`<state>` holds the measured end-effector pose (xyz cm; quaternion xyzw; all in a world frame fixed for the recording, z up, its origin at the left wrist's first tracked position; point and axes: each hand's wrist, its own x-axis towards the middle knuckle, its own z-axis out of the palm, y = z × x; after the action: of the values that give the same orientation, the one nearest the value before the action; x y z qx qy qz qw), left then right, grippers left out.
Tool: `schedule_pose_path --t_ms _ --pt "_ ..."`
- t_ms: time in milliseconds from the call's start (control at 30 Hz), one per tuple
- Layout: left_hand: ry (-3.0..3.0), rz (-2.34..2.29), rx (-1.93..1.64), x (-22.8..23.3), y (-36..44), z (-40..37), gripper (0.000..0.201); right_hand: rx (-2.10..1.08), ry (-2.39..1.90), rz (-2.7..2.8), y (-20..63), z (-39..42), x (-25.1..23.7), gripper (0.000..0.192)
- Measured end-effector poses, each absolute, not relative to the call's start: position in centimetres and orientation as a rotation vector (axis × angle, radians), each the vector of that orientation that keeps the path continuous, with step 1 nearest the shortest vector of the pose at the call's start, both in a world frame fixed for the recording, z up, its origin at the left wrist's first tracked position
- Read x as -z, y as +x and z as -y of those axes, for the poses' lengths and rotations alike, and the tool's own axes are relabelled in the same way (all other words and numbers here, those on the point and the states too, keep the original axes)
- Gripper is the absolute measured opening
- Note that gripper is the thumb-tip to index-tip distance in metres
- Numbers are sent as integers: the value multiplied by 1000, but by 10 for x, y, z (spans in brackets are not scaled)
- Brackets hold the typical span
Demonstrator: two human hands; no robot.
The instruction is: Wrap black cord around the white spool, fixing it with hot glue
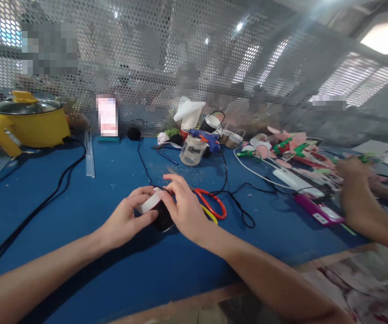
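Note:
A small black cup [162, 218] with a white rim [149, 203] lies tilted between my hands, just above or on the blue table. My left hand [129, 219] is closed around its left side, thumb on the black wall and fingers behind the white rim. My right hand [186, 208] presses a black cord against the cup near the rim with its thumb; the fingertips are partly hidden. From there the cord [144, 164] runs back to a black yarn ball [133, 133]. Beside my right hand lie scissors with red and yellow handles [225, 210].
Behind stand a clear jar [193, 152], a blue glue gun [207, 137] and another black-and-white cup [213, 121]. Clear glue sticks [89, 155] and a yellow electric pot [35, 123] are left. On the right, a co-worker's hand [355, 180] is beside a purple box [318, 211]. Cables cross the table.

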<state>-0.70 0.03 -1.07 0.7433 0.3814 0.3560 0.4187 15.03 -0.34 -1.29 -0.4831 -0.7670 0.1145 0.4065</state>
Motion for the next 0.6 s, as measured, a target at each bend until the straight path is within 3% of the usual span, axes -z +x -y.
schedule_pose_path --t_ms 300,600 --pt "1880 -906 -886 13 -8 -2 10 -424 -1188 1879 151 2 17 14" --pt "1870 -911 -849 12 -8 -1 13 -336 -1205 1878 148 3 21 15"
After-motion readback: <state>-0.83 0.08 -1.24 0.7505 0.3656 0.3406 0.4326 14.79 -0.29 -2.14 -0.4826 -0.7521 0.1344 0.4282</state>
